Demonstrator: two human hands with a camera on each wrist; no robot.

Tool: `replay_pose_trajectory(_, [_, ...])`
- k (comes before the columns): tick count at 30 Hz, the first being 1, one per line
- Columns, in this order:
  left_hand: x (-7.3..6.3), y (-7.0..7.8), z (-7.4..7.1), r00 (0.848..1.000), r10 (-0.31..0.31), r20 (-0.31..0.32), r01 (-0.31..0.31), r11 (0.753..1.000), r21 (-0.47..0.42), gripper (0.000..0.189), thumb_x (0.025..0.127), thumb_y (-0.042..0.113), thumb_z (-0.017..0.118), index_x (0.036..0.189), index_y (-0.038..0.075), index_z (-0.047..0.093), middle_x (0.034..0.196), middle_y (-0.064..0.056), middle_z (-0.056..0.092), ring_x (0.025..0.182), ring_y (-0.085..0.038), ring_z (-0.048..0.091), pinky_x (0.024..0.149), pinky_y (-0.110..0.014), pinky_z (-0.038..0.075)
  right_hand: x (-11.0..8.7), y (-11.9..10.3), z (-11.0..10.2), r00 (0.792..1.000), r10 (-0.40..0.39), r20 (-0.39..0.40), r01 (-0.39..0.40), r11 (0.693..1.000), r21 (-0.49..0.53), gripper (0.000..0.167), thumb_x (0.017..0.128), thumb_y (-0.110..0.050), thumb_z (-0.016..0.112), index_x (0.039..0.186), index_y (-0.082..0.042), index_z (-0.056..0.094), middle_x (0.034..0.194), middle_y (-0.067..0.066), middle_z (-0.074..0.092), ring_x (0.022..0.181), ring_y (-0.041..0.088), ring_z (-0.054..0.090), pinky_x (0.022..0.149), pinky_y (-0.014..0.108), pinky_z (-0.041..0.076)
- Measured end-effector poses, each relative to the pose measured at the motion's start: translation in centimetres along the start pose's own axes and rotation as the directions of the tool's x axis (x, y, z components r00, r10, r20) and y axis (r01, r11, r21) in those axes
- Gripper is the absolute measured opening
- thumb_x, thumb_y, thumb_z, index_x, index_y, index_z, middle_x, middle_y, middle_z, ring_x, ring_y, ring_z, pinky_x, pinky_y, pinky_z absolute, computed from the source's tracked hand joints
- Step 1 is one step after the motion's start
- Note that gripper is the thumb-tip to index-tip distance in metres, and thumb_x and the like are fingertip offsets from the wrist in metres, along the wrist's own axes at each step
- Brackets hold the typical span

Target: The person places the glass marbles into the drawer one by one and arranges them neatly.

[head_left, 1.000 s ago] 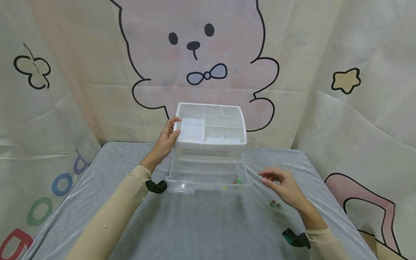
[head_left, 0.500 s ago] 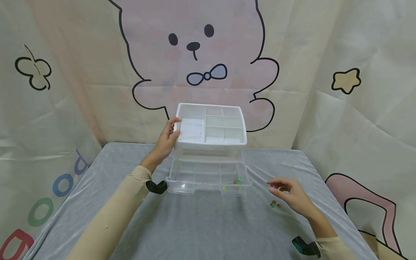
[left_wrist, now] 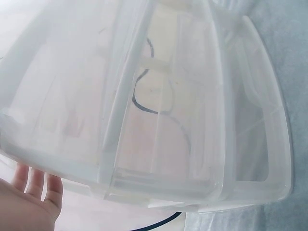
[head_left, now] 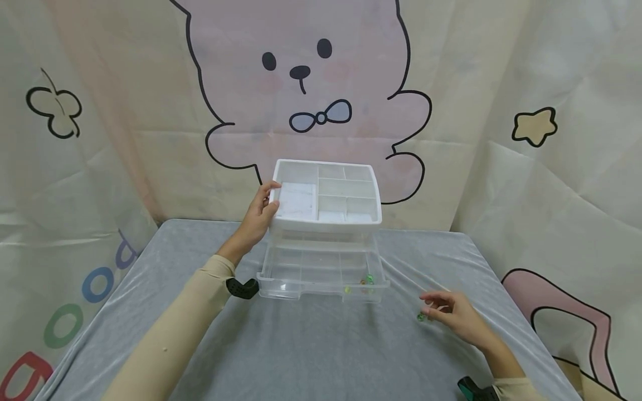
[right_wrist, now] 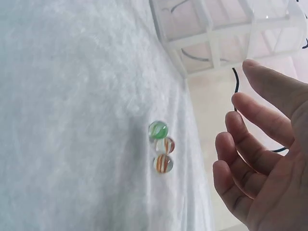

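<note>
My left hand (head_left: 253,221) grips the left rim of a white plastic drawer box (head_left: 326,223), thumb at the front and fingers along the side. In the left wrist view its fingertips partly disappear at the box's edge. Below the box's divided top, a clear drawer (head_left: 321,288) is pulled out. Several glass marbles (head_left: 369,279) lie in its right compartment. My right hand (head_left: 461,318) hovers over the cloth, fingers loosely bent and holding nothing. Just by its fingertips lie a green-swirled marble (right_wrist: 158,130) and two brown-swirled marbles (right_wrist: 163,164), close together.
Grey velvety cloth (head_left: 311,345) covers the table. Behind it hangs a backdrop (head_left: 451,184) with a large pink cartoon bear, and printed cloth walls stand at both sides. The open drawer juts out towards me, left of the loose marbles.
My right hand has moved down and to the right, away from the drawer, and now partly hides the loose marbles. The left hand stays on the box.
</note>
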State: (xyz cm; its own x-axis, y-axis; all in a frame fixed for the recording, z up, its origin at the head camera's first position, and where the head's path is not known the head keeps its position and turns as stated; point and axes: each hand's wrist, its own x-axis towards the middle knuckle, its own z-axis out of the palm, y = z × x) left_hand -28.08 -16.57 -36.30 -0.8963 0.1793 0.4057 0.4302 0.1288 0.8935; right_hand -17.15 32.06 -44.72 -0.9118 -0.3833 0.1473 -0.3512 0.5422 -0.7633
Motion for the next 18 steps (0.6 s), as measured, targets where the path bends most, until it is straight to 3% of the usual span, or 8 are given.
replay_pose_trajectory(5, [0.0,0.0,-0.1,1.0,-0.004,0.005,0.004,1.0,-0.005,0.039,0.108,0.013,0.037,0.147,0.011,0.032,0.132,-0.023,0.037,0.102,-0.019,0.044,0.082,-0.025,0.042,-0.7,1.1,0.0,0.999,0.032,-0.006,-0.032,0.999,-0.017,0.029,0.093,-0.008,0.071,0.117,0.008,0.068,0.1,0.017,0.073,0.077,0.004,0.063,0.068,0.024,0.054])
replay_pose_trajectory(10, [-0.1,0.1,0.0,1.0,-0.009,0.015,0.009,1.0,-0.002,0.04,0.108,0.014,0.037,0.147,0.011,0.031,0.138,-0.024,0.036,0.105,-0.021,0.045,0.084,-0.026,0.042,-1.4,1.8,0.0,0.998,0.066,-0.007,-0.066,0.997,-0.05,0.028,0.092,-0.008,0.072,0.116,0.006,0.069,0.095,0.009,0.072,0.077,0.0,0.06,0.068,0.022,0.052])
replay_pose_trajectory(18, [0.0,0.1,0.0,1.0,-0.012,0.006,0.012,1.0,-0.002,0.04,0.107,0.013,0.037,0.147,0.012,0.033,0.137,-0.021,0.038,0.107,-0.022,0.046,0.084,-0.025,0.044,-1.7,3.3,0.2,0.999,0.035,-0.028,-0.038,0.995,-0.094,0.026,0.089,-0.005,0.074,0.111,0.007,0.07,0.093,0.009,0.074,0.075,-0.003,0.058,0.066,0.022,0.05])
